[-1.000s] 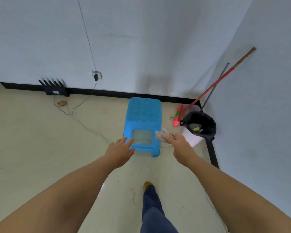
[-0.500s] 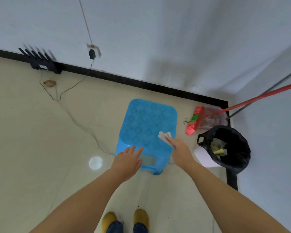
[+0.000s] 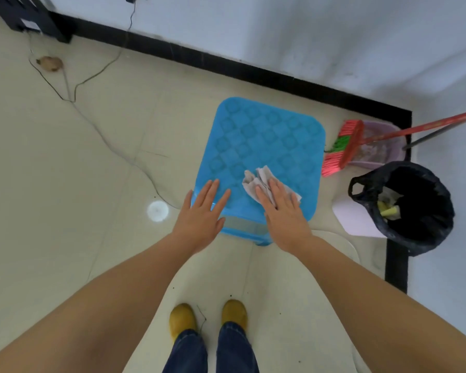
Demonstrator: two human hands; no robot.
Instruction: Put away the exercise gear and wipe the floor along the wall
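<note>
The stool [image 3: 258, 146] was blue moulded plastic with an embossed top; the cloth [image 3: 256, 179] was crumpled; the floor [image 3: 65, 170] was glossy tile.

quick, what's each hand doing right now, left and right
Left hand: open, fingers flat on the near edge of the blue stool, holding nothing.
Right hand: open, fingers straight, pressing the crumpled cloth onto the stool top.

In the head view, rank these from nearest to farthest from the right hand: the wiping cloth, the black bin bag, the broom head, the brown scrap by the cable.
1. Wiping cloth: under the right hand, on the blue stool.
2. Black bin bag and broom head, both to its right: too close to call.
3. Brown scrap: far left, near the wall.
</note>
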